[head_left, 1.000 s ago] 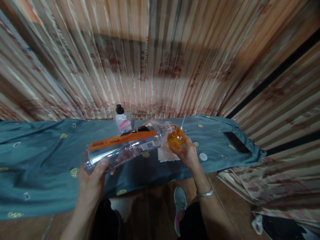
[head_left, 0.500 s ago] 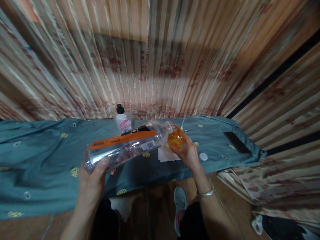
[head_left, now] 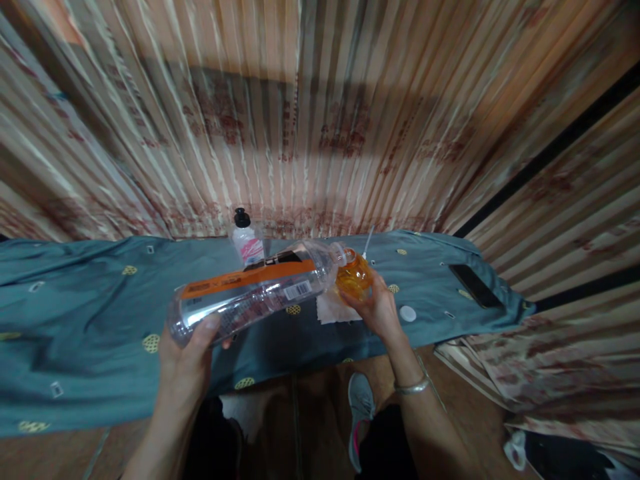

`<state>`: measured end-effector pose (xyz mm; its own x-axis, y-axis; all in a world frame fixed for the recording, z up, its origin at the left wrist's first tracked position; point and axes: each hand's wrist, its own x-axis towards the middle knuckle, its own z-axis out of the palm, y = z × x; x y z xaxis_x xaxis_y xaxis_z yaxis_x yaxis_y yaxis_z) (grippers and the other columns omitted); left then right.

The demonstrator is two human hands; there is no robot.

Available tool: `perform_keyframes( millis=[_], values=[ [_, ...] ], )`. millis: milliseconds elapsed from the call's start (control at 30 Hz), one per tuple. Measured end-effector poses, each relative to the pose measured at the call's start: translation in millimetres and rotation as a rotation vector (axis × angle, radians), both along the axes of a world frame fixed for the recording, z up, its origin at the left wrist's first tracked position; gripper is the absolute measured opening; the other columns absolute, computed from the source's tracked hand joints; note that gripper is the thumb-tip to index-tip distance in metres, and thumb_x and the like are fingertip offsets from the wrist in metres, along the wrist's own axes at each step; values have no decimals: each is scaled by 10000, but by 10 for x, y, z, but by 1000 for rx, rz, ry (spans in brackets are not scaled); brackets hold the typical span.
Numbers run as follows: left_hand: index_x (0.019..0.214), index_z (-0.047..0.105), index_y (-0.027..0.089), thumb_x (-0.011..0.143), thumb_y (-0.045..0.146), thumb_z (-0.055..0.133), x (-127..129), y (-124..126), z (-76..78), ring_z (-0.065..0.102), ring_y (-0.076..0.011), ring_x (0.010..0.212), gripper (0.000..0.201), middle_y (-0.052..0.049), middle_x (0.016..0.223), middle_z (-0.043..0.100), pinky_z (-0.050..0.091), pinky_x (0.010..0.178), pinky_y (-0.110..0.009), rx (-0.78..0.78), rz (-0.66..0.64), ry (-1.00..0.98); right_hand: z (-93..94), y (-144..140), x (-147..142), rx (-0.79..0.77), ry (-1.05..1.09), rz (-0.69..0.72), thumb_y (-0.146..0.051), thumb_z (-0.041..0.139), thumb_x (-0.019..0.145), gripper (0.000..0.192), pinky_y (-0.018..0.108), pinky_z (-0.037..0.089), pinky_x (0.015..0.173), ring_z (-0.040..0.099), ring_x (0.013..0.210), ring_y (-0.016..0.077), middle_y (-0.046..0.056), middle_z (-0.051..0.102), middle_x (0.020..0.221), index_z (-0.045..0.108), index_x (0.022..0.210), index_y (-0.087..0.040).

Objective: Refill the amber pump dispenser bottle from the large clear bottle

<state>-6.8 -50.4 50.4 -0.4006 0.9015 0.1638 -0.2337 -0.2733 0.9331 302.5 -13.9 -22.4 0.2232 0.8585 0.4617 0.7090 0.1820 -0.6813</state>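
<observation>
Hardly anything has moved since the earlier frame: my view slides slightly, and both hands keep their pose. From my end, the clear plastic bottle (head_left: 260, 283) is already tipped, its neck at the mouth of the small amber bottle (head_left: 356, 279); whether liquid flows, or how much remains, I cannot tell. My left hand (head_left: 187, 357) grips the clear bottle's base end, thumb on its near side. My right hand (head_left: 379, 308) curls its fingers around the amber bottle, above the teal cloth (head_left: 100, 287).
</observation>
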Motion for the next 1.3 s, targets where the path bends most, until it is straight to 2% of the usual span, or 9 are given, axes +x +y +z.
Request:
perform_keyframes(
  millis=[267, 467, 667, 900, 1300],
  values=[
    [979, 666, 207, 571, 466, 955, 7, 2, 6, 523, -116, 459, 563, 34, 724, 702, 442, 361, -235, -7, -21, -9, -17, 3, -1, 24, 20, 9, -404, 842, 756, 699, 548, 573, 1100, 723, 1237, 363, 158, 760, 1322, 640, 1388, -182],
    [998, 641, 235, 461, 456, 995, 33, 8, 27, 529, -135, 452, 680, 57, 696, 698, 443, 334, -248, -45, 14, -67, -22, 2, 21, -8, 36, 22, -425, 842, 768, 706, 560, 547, 1122, 701, 1263, 380, 163, 746, 1323, 633, 1397, -183],
    [984, 697, 195, 553, 494, 965, 12, 3, 9, 534, -125, 471, 590, 39, 743, 696, 459, 354, -252, 3, -20, -4, -33, 10, 36, -6, 25, 14, -413, 853, 756, 712, 550, 553, 1107, 704, 1245, 378, 172, 739, 1328, 633, 1392, -180],
    [979, 738, 165, 559, 493, 975, 25, 0, -19, 537, -122, 490, 584, 29, 729, 684, 452, 353, -241, 6, -22, -17, -22, 7, 43, -25, 36, 23, -408, 858, 752, 721, 548, 542, 1112, 692, 1262, 382, 158, 741, 1329, 623, 1401, -201],
    [1003, 763, 178, 556, 498, 982, 29, -1, -17, 555, -116, 505, 592, 23, 781, 715, 455, 358, -229, -10, -23, -29, -10, 7, 36, -16, 23, 23, -441, 840, 771, 707, 530, 541, 1111, 695, 1254, 372, 157, 738, 1334, 629, 1400, -198]
  ],
)
